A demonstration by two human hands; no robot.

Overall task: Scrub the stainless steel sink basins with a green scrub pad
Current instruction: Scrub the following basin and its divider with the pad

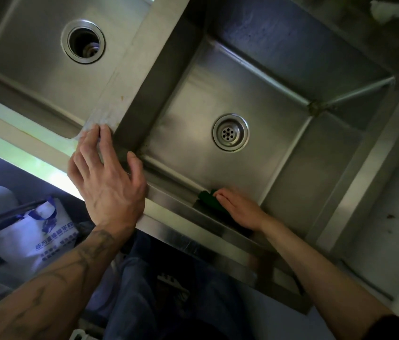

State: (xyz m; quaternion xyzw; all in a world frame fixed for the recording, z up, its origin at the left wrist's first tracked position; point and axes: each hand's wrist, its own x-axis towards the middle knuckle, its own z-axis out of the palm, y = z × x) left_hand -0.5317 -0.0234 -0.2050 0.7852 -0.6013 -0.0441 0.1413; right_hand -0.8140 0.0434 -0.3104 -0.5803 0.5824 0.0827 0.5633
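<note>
Two stainless steel basins lie below me. The right basin (262, 99) has a small strainer drain (230, 132); the left basin (34, 69) has a wide open drain hole (83, 41). My right hand (239, 208) presses a green scrub pad (208, 198) flat against the right basin's near inner wall, close to the floor seam. Most of the pad is hidden under the fingers. My left hand (106, 175) rests spread on the front rim where the divider (132, 77) between the basins meets it, holding nothing.
A steel front apron (193, 239) runs below the rim. A white and blue printed bag (39, 239) sits on the floor at the left. A dirty counter surface (389, 217) lies to the right of the sink. My legs in jeans are below.
</note>
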